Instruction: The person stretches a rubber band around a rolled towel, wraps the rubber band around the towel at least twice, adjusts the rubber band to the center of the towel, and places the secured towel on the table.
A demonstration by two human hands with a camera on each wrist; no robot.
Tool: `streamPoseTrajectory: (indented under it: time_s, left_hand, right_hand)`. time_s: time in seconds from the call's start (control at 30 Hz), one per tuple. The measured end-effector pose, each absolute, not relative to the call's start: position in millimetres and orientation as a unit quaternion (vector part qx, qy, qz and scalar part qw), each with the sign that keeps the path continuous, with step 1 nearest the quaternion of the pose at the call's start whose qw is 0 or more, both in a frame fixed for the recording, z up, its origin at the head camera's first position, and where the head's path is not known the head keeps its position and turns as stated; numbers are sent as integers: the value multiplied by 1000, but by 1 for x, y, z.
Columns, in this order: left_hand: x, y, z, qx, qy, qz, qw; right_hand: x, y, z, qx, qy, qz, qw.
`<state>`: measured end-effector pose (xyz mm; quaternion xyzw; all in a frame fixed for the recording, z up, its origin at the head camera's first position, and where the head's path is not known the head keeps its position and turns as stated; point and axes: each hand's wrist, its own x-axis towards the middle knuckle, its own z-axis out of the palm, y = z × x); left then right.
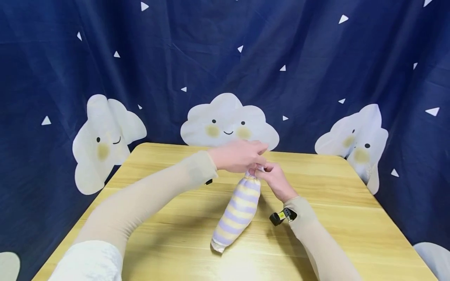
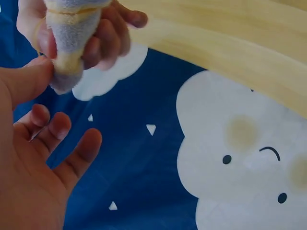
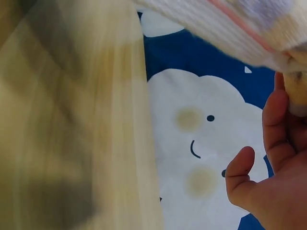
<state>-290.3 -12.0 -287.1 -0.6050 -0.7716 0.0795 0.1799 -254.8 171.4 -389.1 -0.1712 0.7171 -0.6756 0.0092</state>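
A long towel bundle [image 1: 236,212] with purple and yellow stripes slants over the table, its pale end low at the front. A thin rubber band [image 2: 72,10] circles its gathered neck, and a yellowish strand runs beside it towards my left thumb. My right hand [image 1: 277,180] grips the neck, fingers around the cloth in the left wrist view. From above and behind, my left hand [image 1: 240,155] reaches over. Its thumb [image 2: 29,79] meets the strand beside the towel's tip, other fingers loosely bent; its index finger is hidden. In the right wrist view the towel's edge [image 3: 225,33] hangs above.
The wooden table [image 1: 158,234] spreads under both arms. Behind it hangs a dark blue curtain [image 1: 211,58] with smiling white clouds and small triangles. A black wrist camera [image 1: 277,218] sits below the right wrist.
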Motion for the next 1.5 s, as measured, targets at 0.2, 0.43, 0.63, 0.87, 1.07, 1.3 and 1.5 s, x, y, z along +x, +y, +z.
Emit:
streamPoseTrajectory:
  time_s: [0.2,0.43,0.63,0.87,1.07,1.3,1.5]
  left_hand:
    - [-307,-20,-290,-589,-764,100,245]
    - [-320,-24,-300,-573,-766,99,272]
    - [-329,-30,-311,-561,-793,35,235]
    - [-324,-33,-322,-554,-814,-37,173]
    - [-315,-28,-340,-545,-819,-111,141]
    - [-297,-19,-365,-524,-821,-156,165]
    - [-295,-18,-382,-453,-840,-227,194]
  right_hand:
    - [-263,176,-388,-147,721,-677,-8]
    - [-267,181,-390,-137,716,-683,-43]
    - [-268,182,-388,-143,708,-686,-89]
    - [-270,184,-387,-142,694,-697,-113]
    - [-269,189,-382,-109,695,-701,-118]
    - [-271,190,-377,-49,689,-713,-120]
    - [-271,185,-370,-13,699,-707,-110]
